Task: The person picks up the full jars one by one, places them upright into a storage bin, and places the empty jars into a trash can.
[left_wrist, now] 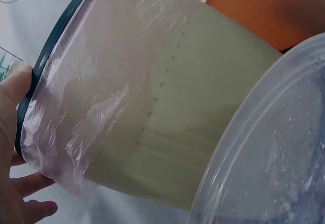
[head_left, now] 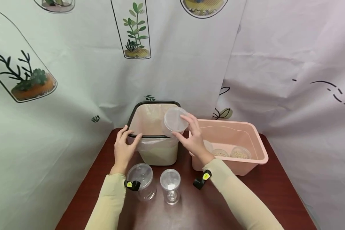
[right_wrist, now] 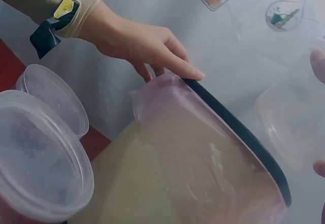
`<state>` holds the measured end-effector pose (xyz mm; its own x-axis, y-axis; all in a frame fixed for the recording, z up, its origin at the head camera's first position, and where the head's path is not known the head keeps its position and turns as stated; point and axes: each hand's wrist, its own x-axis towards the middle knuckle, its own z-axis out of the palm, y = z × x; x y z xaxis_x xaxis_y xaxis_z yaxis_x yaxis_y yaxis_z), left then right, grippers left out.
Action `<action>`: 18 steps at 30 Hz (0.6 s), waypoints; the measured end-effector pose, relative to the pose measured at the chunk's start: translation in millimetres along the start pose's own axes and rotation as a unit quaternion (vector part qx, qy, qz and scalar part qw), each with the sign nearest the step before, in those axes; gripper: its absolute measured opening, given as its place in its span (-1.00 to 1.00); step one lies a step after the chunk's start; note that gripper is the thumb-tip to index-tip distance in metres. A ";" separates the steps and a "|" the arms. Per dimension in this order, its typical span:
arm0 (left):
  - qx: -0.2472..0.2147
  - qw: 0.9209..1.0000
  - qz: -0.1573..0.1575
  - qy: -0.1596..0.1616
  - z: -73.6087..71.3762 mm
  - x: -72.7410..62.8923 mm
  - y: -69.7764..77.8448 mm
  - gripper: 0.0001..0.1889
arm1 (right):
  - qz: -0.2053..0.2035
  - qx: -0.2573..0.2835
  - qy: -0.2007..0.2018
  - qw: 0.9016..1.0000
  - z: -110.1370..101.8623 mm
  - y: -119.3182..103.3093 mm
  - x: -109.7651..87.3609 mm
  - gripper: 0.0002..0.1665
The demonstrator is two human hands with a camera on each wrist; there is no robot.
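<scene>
A waste bin (head_left: 161, 155) with a dark rim stands at the back, lined with a thin translucent bag (left_wrist: 109, 76). My left hand (head_left: 124, 148) rests on the bin's near left corner, thumb on the rim and the other fingers spread along the outside. Between thumb and fingers my right hand (head_left: 195, 137) pinches a clear round plastic container (head_left: 175, 119), tilted over the bin's right side. In the right wrist view the container (right_wrist: 292, 115) shows translucent at the right edge, with only fingertips of that hand visible.
Two clear lidded jars, a wide one (head_left: 141, 175) and a narrow one (head_left: 170, 180), stand before the bin on the dark red table (head_left: 198, 210). At right a pink tub (head_left: 230, 167) holds round containers (head_left: 240, 153) of small beige pieces. A patterned cloth hangs behind.
</scene>
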<state>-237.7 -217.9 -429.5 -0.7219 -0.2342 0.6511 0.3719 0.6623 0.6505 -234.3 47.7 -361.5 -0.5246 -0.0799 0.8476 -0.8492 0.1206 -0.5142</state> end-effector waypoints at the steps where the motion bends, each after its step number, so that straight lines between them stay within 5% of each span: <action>1: 0.000 1.000 -0.001 0.000 0.3 0.1 0.2 -0.59 | -0.004 -0.003 -0.002 1.000 2.8 5.9 -0.6 -0.28; 7: 0.002 1.000 -0.009 -0.002 1.3 -0.2 -0.7 -0.60 | -0.011 -0.047 -0.013 0.999 15.5 35.3 -0.7 -0.23; 18: -0.003 1.000 -0.009 -0.003 -3.1 -0.1 -0.7 -0.57 | 0.079 -0.095 -0.067 0.990 28.3 45.4 3.5 -0.30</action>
<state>-236.1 -220.5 -428.8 -0.7324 -0.2416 0.6366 0.3620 0.6536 0.6646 -276.4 24.9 -385.5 -0.6635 -0.1740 0.7277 -0.7363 0.3241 -0.5939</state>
